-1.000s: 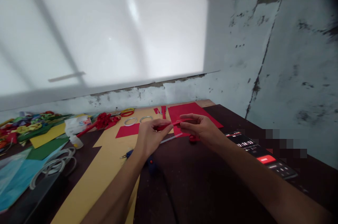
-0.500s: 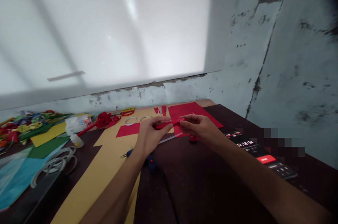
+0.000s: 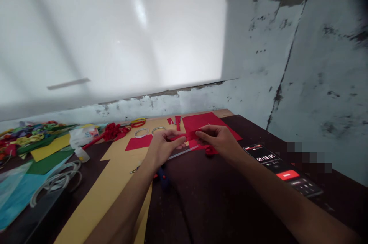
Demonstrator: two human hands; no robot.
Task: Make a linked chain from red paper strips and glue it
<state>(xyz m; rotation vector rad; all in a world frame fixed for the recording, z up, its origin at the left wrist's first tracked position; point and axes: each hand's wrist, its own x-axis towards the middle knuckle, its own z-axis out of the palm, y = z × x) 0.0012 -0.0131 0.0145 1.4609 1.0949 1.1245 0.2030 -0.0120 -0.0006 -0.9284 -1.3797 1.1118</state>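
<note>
A thin red strip (image 3: 190, 136) stretches between my two hands, above the table. My left hand (image 3: 163, 148) pinches its left end between thumb and fingers. On the other end, the fingertips of my right hand (image 3: 217, 138) are closed. Whether the strip is felt or paper I cannot tell. A red sheet (image 3: 211, 119) lies just behind my hands. Below them rest a translucent glue stick (image 3: 184, 153) and a small rolled red piece (image 3: 211, 151). Partly hidden by my left forearm is a blue glue gun (image 3: 163, 179) with its cord running toward me.
Tan paper (image 3: 94, 194) covers the table's middle left, with silver rings (image 3: 142, 133) and yellow-handled scissors (image 3: 138, 122) farther back. A small white bottle (image 3: 82, 154), a coiled white cable (image 3: 57, 180) and coloured sheets lie left. A phone (image 3: 283, 169) lies right.
My hands have drawn slightly apart, and more of the red strip shows between them. The view has shifted a little.
</note>
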